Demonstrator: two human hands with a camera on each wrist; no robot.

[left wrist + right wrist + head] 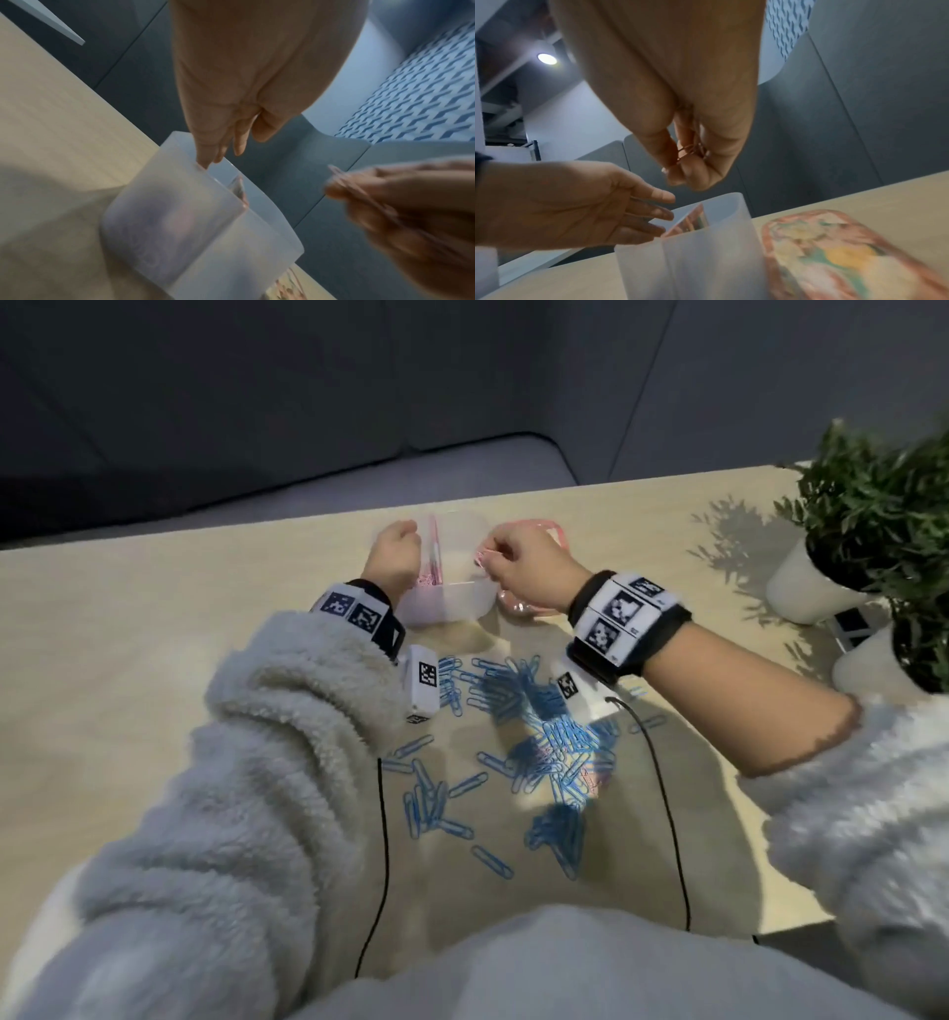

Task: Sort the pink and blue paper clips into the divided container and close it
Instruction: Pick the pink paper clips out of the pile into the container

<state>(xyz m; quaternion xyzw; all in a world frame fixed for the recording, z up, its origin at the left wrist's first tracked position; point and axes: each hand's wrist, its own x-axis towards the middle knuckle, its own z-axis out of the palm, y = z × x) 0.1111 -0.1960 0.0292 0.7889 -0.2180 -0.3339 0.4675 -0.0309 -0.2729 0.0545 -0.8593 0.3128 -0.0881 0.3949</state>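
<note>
A translucent divided container [452,603] stands at the table's far side, with pink paper clips [430,575] in its left compartment. My left hand [393,552] rests straight fingers [205,160] on the container's left rim, holding nothing. My right hand [493,557] hovers over the right edge of the container [693,263] and pinches a small bunch of pink clips [687,152] between thumb and fingers. Blue paper clips [513,737] lie scattered on the table between my forearms, nearer to me.
A pink patterned lid [834,253] lies flat just right of the container, partly hidden by my right hand in the head view. Two potted plants [873,516] in white pots stand at the right edge. The table's far edge runs close behind the container.
</note>
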